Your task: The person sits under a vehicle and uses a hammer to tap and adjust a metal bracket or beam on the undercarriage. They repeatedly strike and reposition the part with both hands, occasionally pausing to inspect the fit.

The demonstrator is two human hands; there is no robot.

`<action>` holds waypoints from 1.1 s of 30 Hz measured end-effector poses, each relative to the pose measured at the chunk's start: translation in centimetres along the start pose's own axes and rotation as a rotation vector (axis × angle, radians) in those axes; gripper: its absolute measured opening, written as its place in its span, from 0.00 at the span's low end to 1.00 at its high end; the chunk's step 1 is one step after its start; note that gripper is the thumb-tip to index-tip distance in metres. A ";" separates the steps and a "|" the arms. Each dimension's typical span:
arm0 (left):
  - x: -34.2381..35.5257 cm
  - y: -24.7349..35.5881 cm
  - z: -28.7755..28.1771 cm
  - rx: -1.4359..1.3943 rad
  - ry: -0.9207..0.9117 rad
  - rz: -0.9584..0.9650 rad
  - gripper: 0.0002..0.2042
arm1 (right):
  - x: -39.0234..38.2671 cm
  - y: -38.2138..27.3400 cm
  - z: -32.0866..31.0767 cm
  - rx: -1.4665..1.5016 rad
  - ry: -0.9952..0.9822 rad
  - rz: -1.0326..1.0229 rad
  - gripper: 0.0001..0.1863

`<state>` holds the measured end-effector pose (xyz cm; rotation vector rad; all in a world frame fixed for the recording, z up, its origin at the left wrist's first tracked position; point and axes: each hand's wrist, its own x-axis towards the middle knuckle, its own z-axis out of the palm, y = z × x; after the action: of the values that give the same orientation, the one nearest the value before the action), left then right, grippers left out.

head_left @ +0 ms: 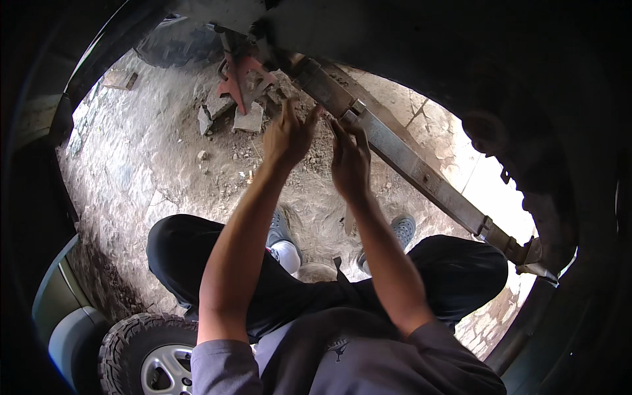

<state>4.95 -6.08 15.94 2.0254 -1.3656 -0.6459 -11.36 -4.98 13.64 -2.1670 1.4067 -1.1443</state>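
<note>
A long, rusty leaf spring (421,170) with metal clamps runs slantwise from upper centre to lower right, under a dark vehicle body. Just left of its upper part, my left hand (288,137) is raised, fingers up and thumb apart from them; I see nothing in it. My right hand (351,158) is close beside the clamp (354,110) on the spring. Its fingers are bent together, and whatever they may hold is too small and dark to make out. Whether the fingertips touch the spring cannot be told.
A red jack stand (236,84) stands beyond my left hand among pale concrete blocks (249,119). A wheel with chunky tyre (118,352) lies at lower left. Another tyre (181,46) is at the far left. The dirt floor (145,158) has loose rubble; dark bodywork (526,72) surrounds me.
</note>
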 end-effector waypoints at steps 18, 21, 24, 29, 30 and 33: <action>-2.1 -0.7 5.1 -0.913 -0.066 -0.322 0.14 | -5.9 -1.9 0.8 0.213 -0.052 0.217 0.44; 0.4 0.1 4.6 -0.547 -0.004 -0.135 0.16 | -6.0 -1.8 0.6 0.240 -0.056 0.209 0.41; 1.5 2.1 4.7 -0.346 0.098 -0.033 0.18 | -6.6 0.0 0.5 0.187 -0.067 0.211 0.38; 3.2 1.0 5.9 -0.235 0.075 -0.082 0.18 | -6.9 0.9 -0.1 0.257 -0.091 0.328 0.38; 3.5 0.9 6.0 -0.201 0.076 -0.085 0.17 | -7.0 1.0 -0.2 0.289 -0.102 0.364 0.38; 4.0 1.7 6.0 -0.194 0.056 -0.124 0.19 | -7.4 1.9 0.2 0.245 -0.071 0.324 0.36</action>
<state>1.15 -11.53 12.75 1.9669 -1.1069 -0.7409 -13.86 0.56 8.99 -1.7207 1.4370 -1.0454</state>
